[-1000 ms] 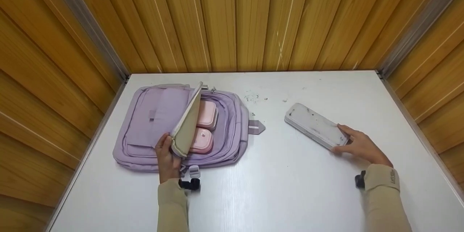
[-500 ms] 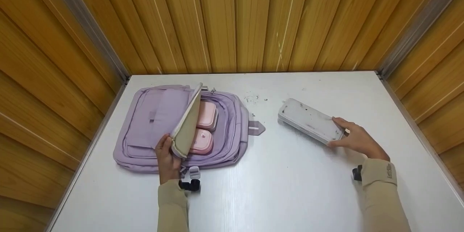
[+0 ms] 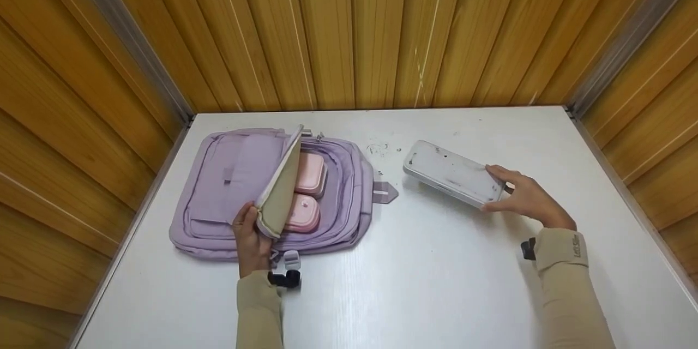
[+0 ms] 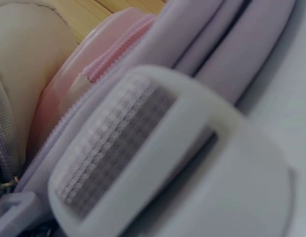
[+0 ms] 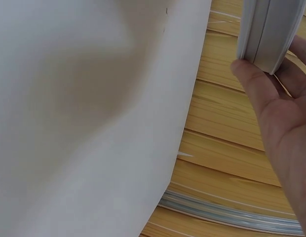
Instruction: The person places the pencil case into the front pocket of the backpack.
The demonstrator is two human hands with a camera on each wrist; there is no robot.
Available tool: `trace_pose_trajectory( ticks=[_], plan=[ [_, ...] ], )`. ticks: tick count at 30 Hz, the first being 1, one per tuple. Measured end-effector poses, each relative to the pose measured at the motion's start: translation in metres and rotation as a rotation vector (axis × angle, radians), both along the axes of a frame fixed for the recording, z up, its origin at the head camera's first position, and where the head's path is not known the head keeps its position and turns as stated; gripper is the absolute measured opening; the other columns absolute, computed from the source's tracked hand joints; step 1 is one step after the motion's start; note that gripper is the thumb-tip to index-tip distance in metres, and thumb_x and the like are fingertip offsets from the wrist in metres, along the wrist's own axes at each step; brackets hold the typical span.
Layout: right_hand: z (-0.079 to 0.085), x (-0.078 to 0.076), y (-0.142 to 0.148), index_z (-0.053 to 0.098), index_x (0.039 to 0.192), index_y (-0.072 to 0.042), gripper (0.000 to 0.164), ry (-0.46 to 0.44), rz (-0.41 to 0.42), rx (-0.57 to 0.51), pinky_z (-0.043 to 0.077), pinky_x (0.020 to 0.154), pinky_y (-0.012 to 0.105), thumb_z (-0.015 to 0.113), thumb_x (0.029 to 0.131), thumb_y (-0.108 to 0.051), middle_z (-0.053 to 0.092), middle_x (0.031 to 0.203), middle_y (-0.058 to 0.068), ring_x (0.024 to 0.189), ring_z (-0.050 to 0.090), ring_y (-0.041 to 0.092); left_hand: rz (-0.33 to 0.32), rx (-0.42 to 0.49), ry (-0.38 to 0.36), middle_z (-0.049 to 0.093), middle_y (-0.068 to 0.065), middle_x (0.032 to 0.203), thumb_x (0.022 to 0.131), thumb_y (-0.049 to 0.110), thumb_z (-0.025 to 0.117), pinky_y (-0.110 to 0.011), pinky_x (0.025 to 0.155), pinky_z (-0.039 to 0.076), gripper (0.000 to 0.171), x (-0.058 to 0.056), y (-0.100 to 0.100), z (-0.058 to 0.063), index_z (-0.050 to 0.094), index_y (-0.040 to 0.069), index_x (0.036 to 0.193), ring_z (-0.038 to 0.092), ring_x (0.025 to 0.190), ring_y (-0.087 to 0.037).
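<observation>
A lilac backpack [image 3: 218, 196] lies flat with its front flap [image 3: 281, 191] lifted. My left hand [image 3: 253, 240] pinches the flap's lower corner, showing its cream lining. Inside the backpack sit two pink boxes, an upper box [image 3: 311, 173] and a lower box [image 3: 303, 212], both partly covered by the flap. At the right, my right hand [image 3: 526, 196] grips one end of a long white case [image 3: 452, 172] with dark smudges, thumb on the near side and fingers on the far side. The right wrist view shows the thumb against the case [image 5: 271, 34], held above the table.
The white table [image 3: 381, 294] has dark specks [image 3: 377, 149] near its back. A grey strap end [image 3: 386, 192] sticks out from the backpack's right side. A plastic strap buckle [image 4: 158, 143] looms in the left wrist view. Wood-patterned walls [image 3: 354, 32] enclose the table.
My right hand has raised the white case off the table and carried it leftward and slightly back. The left hand keeps holding the flap in place.
</observation>
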State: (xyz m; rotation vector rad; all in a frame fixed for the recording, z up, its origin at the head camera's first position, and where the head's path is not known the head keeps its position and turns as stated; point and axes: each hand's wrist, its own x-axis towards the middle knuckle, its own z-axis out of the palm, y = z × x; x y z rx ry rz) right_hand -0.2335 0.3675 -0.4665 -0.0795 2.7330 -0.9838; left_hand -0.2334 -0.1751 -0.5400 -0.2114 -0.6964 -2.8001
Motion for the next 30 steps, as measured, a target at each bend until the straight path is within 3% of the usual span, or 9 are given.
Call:
trace_pose_trajectory(
  ticks=[14,30],
  plan=[
    [0.012,-0.013,-0.024,0.032,0.15,-0.011,0.104,0.072,0.091,-0.056,0.023,0.113,0.061,0.086,0.066,-0.043,0.023,0.158,0.018,0.145,0.018,0.043,0.016,-0.007,-0.075,0.07,-0.006,0.085,0.08,0.002,0.074,-0.027,0.073,0.056,0.008,0.003,0.0,0.003,0.073,0.007,0.086,0.068,0.08,-0.017],
    [0.022,-0.023,-0.053,0.036,0.148,-0.015,0.099,0.103,0.184,-0.099,0.028,0.112,0.058,0.088,0.065,-0.033,0.028,0.157,0.014,0.143,0.026,0.038,0.005,0.014,-0.026,0.072,-0.007,0.085,0.079,0.001,0.074,-0.028,0.073,0.057,0.01,0.0,0.0,0.003,0.075,0.007,0.087,0.069,0.08,-0.018]
  ],
)
